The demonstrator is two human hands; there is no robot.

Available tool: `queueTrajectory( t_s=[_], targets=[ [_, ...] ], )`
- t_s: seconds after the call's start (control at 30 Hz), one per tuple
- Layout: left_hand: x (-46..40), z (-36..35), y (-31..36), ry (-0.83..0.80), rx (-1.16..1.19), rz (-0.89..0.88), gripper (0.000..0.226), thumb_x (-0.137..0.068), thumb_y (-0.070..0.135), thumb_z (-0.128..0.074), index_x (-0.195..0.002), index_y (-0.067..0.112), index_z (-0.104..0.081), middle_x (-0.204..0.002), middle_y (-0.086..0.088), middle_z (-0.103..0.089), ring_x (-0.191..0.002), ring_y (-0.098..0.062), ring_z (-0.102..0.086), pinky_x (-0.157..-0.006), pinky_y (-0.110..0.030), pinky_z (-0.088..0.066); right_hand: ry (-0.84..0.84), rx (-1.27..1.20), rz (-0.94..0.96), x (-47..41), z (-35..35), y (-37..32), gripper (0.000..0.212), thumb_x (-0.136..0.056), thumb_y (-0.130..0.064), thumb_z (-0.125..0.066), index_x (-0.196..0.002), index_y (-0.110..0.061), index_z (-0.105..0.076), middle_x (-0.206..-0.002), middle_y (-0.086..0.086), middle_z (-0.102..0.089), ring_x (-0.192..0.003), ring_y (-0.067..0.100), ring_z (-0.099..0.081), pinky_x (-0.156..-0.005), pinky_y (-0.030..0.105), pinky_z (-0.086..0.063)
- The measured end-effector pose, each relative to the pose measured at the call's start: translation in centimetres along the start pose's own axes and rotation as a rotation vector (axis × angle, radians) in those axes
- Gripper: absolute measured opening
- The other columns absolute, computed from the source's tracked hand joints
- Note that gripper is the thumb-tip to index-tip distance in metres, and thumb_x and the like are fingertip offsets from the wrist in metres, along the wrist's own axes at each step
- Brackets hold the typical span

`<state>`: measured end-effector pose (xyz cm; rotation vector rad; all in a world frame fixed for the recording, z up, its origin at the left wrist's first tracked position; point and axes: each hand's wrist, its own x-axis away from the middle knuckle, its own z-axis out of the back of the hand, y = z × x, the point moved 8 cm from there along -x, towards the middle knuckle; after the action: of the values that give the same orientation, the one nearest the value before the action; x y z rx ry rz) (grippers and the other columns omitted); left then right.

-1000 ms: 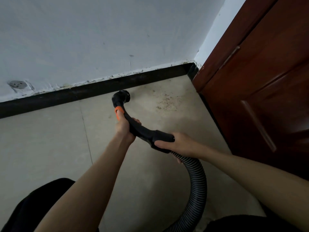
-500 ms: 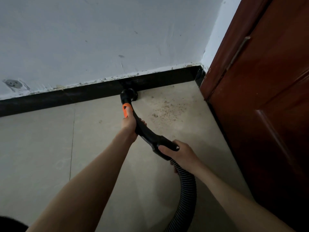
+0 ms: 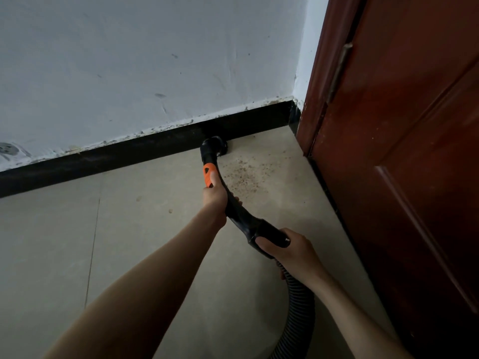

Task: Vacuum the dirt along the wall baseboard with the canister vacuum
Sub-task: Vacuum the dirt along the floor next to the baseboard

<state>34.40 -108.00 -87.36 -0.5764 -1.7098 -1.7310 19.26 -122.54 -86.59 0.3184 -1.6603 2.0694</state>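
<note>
We hold the black vacuum handle [image 3: 234,203] with both hands. Our left hand [image 3: 214,195] is near the front, and its fingers wrap around the curved tube. The thumb lies along the orange button [image 3: 208,173] on top. Our right hand [image 3: 290,251] is farther back, and its fingers grip the thick end of the handle, right where the ribbed hose [image 3: 298,312] joins it. The hose bends down and runs off the bottom of the picture.

The round brush head [image 3: 214,146] at the tip of the handle sits low on the floor [image 3: 51,242], right against the black baseboard [image 3: 103,158]. The baseboard runs along the bottom of the white wall [image 3: 129,60]. The paint is chipped where the wall meets the baseboard.

A patch of brown dirt [image 3: 246,174] lies on the floor just to the right of the brush head and the handle. More little crumbs spread toward the corner, close to the baseboard.

On the right stands a dark red wooden door [image 3: 401,151]. Its frame comes down to the floor by the corner. The floor has pale tiles with thin lines between them.
</note>
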Motion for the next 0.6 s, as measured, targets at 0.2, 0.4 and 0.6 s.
queueTrajectory(
  t_s=[0.2, 0.4, 0.6],
  targets=[
    [1.1, -5.4, 0.4, -0.135, -0.170, -0.030, 0.063, -0.095, 0.057, -0.037, -0.123, 0.000, -0.042, -0.077, -0.012, -0.052, -0.055, -0.023, -0.056, -0.048, -0.031, -0.050, 0.121, -0.084, -0.009, 0.9, 1.6, 1.7, 0.033, -0.079, -0.046, -0.074, -0.076, -0.015, -0.062, -0.054, -0.006, -0.060, -0.044, 0.006, -0.056, -0.045, 0.021, -0.043],
    [2.0, -11.2, 1.6, -0.245, -0.356, -0.107, 0.056, -0.098, 0.050, -0.035, -0.124, 0.001, -0.040, -0.080, -0.012, -0.052, -0.059, -0.023, -0.057, -0.056, -0.034, -0.054, 0.266, -0.186, -0.021, 0.7, 4.1, 2.3, 0.032, -0.078, -0.047, -0.071, -0.070, -0.017, -0.062, -0.052, -0.015, -0.060, -0.047, -0.001, -0.056, -0.044, 0.014, -0.041],
    [1.9, -11.8, 1.7, -0.281, -0.396, -0.103, 0.056, -0.099, 0.047, -0.036, -0.129, 0.000, -0.034, -0.080, -0.013, -0.052, -0.062, -0.023, -0.057, -0.057, -0.035, -0.054, 0.294, -0.195, -0.007, 0.3, 3.8, 2.6, 0.028, -0.080, -0.046, -0.071, -0.074, -0.019, -0.063, -0.061, -0.009, -0.062, -0.053, -0.001, -0.059, -0.047, 0.013, -0.042]
  ],
)
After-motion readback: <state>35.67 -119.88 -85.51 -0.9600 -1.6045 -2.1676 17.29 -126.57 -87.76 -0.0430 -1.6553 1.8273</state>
